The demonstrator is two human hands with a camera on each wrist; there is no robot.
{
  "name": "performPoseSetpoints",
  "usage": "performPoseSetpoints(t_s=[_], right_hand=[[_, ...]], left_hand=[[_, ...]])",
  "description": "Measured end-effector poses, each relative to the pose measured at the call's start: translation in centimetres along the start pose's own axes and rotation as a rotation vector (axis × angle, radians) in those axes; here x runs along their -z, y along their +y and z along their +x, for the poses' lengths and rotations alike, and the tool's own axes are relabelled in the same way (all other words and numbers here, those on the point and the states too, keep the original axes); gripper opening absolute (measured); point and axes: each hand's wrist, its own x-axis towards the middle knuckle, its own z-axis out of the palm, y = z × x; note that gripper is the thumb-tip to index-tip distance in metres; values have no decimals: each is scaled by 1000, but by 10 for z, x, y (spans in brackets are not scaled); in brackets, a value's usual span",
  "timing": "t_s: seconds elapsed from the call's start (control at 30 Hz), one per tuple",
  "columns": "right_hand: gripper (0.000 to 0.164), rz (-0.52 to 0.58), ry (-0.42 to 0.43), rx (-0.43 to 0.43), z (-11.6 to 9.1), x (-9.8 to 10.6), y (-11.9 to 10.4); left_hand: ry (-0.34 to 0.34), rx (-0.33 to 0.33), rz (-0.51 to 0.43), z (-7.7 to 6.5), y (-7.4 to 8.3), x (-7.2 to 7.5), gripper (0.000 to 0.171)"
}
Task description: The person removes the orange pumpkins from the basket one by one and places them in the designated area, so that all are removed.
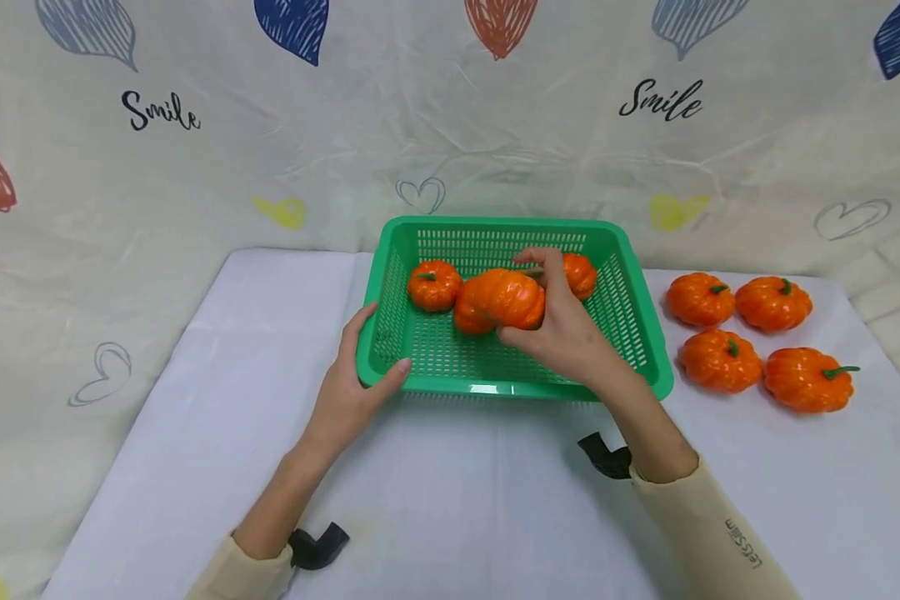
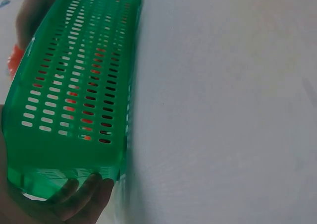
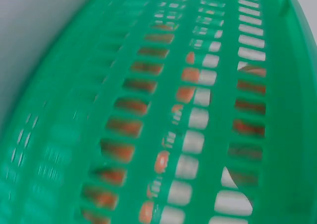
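A green plastic basket [image 1: 487,388] with slotted walls stands on the table. My left hand [image 1: 352,379] grips its left front corner, thumb at the front rim; in the left wrist view the fingers [image 2: 86,199] bend against the outside of its end wall. Inside the basket my right hand [image 1: 562,325] holds a small orange pumpkin [image 1: 513,296] between thumb and fingers. Partly behind it shows another pumpkin [image 1: 471,315]. One pumpkin [image 1: 434,286] lies at the left in the basket and one [image 1: 580,275] at the right, partly covered by the hand. The right wrist view shows mostly the slotted basket wall [image 3: 148,100].
Right of the basket, several orange pumpkins [image 1: 720,361] with green stems lie on the white tablecloth [image 1: 450,500]. A pale sheet [image 1: 450,125] printed with hearts and the word Smile hangs behind the table. Black straps [image 1: 606,457] stick out at both wrists.
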Motion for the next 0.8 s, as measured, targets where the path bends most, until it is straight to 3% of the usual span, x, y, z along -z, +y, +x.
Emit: performPoseSetpoints(t_s=[0.17,0.3,0.53,0.8], right_hand=[[73,3,-3,24,-14,15,12],[68,44,16,-6,-23,27,15],[47,152,14,5,-28,38,16],[52,-42,80,1,-50,52,16]], left_hand=[[2,-1,-2,-1,0,-3,84],[2,0,-2,-2,1,-3,85],[12,1,-5,-3,1,0,85],[-2,-8,-13,1,-3,-3,84]])
